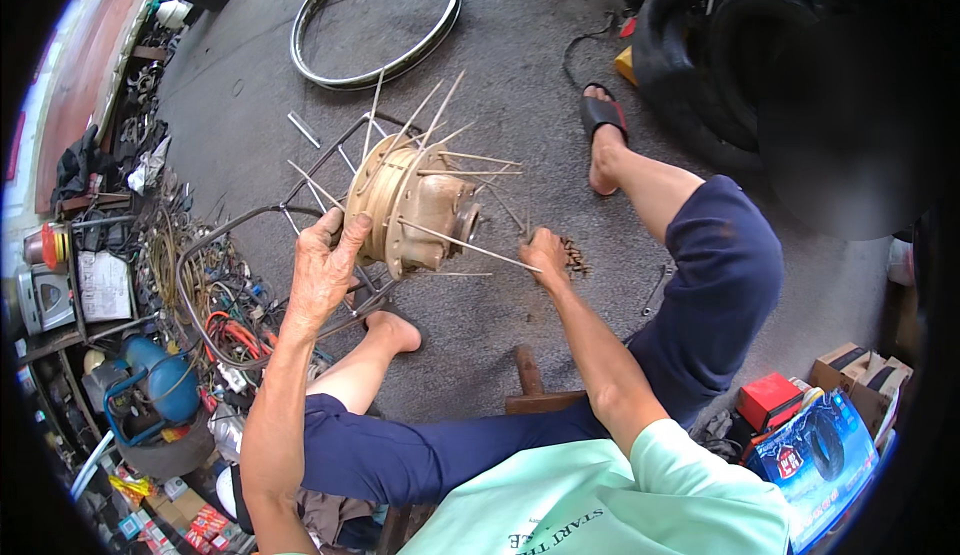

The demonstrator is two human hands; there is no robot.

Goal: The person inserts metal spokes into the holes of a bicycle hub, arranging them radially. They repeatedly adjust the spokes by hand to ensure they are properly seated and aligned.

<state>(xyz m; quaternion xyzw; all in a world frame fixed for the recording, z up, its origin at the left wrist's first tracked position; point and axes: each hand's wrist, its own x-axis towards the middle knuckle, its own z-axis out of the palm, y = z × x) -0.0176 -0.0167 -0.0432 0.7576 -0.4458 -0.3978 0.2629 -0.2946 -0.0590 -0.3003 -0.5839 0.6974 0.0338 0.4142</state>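
Note:
A dusty tan wheel hub [385, 205] with several thin spokes [441, 108] sticking out of it is tilted in front of me. My left hand [328, 250] grips its left rim, thumb on the near side. On the hub's right my right hand [545, 252] is closed, its fingers pinched at the end of a thin spoke. Another spoke reaches from the hub's flange to just over my right wrist. Beside that hand, small brownish metal pieces [575, 258] lie in a heap on the floor. A bare wheel rim [455, 17] lies farther off.
A dark metal frame [185, 265] stands behind the hub. Black tyres [655, 45] are piled at far right. Tangled wires [190, 255] and a blue machine [165, 385] crowd the left. A wrench [657, 290] lies near my right knee; boxes [770, 402] sit lower right.

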